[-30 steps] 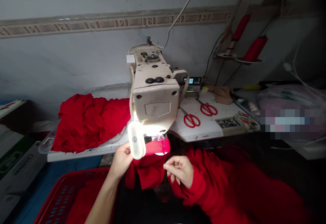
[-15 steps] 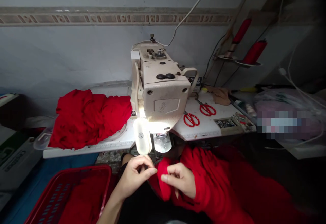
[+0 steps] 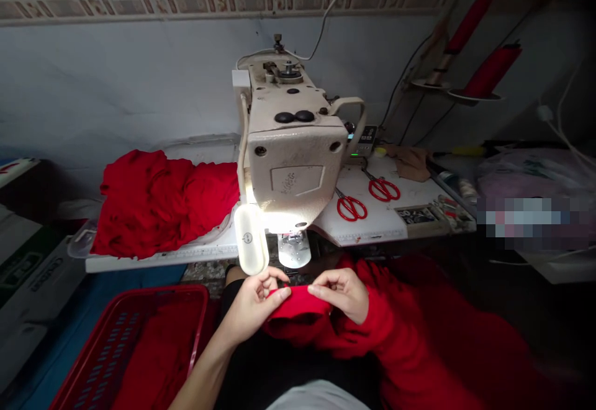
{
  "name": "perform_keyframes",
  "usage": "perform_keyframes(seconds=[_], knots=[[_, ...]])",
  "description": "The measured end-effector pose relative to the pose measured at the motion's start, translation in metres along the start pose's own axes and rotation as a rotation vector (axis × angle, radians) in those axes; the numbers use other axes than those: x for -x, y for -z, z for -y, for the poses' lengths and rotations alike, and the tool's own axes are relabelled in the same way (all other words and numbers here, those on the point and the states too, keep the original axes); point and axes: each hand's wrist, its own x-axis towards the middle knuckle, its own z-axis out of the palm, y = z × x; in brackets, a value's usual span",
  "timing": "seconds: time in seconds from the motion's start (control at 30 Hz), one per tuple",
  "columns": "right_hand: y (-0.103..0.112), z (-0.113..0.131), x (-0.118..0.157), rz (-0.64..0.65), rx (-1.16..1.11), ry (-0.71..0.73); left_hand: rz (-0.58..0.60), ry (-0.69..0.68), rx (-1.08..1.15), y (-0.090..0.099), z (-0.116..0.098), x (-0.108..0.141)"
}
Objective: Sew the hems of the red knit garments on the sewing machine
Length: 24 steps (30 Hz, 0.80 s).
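Behind, wall [image 3: 153, 81]; white table [image 3: 377, 216]; fingers [image 3: 278, 298] pinch cloth [image 3: 302, 302]

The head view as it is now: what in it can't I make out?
All in the head view:
Red cloth between the hands: its pinched parts are hidden by the left hand and right hand.
Right forearm: covered by bunched red fabric.
Control panel: partly behind the sewing machine; its markings are too small to read.
Basket: cut off by the bottom edge.
Plastic bag: partly masked by pixelation.
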Motion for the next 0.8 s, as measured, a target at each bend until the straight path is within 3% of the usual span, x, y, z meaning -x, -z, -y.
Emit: perform_keyframes(seconds=[0.13,0.33,0.43,0.53,0.7,0.8], knots=[[-0.002,0.010,-0.004,-0.087,-0.084,0.050,-0.085,-0.079,0.139,-0.001,0.000,0.000],[-0.008,0.026,0.002,-0.129,-0.031,0.151,-0.166,-0.294,-0.250,0.005,-0.012,-0.001],[-0.010,0.035,0.003,-0.201,0.048,0.237,-0.163,-0.349,-0.342,0.007,-0.016,-0.003],[-0.010,0.039,-0.001,-0.250,0.070,0.267,-0.191,-0.318,-0.285,0.006,-0.021,-0.006],[-0.007,0.034,-0.014,-0.313,-0.004,0.195,-0.240,-0.192,-0.138,0.007,-0.035,-0.016],[-0.002,0.027,-0.023,-0.326,-0.063,0.155,-0.332,-0.153,-0.154,0.012,-0.042,-0.023]])
